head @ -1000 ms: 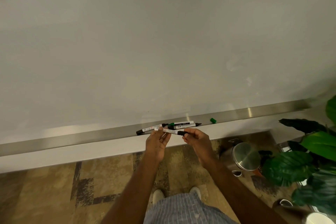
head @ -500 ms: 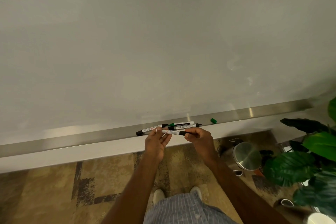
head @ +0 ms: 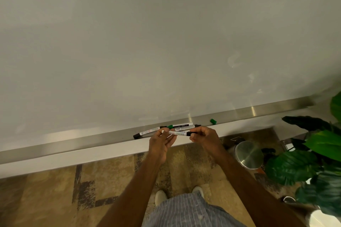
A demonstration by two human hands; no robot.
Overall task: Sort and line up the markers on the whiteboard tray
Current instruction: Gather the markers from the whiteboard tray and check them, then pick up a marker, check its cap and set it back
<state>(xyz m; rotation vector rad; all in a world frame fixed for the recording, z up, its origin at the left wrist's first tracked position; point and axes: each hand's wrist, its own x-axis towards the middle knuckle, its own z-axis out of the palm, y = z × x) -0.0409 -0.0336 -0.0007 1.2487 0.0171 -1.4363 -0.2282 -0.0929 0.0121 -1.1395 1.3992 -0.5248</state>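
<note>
A long metal whiteboard tray [head: 73,142] runs along the bottom of the whiteboard. I hold one white marker with a black cap [head: 180,133] level in front of the tray. My left hand [head: 161,141] pinches its left end and my right hand [head: 203,135] pinches the black cap end. On the tray behind it lie a black-capped marker [head: 145,132], a green marker [head: 180,126] and another black-tipped marker [head: 190,127], bunched and overlapping. A loose green cap [head: 213,121] rests on the tray further right.
A steel pedal bin [head: 248,155] stands on the patterned floor below the tray at right. A large leafy plant [head: 313,153] fills the right edge. My shoes [head: 160,196] are near the wall base.
The held marker dipped towards the tray half a second ago and is now lifted slightly back off it, still gripped by both hands. The markers on the tray have not moved.
</note>
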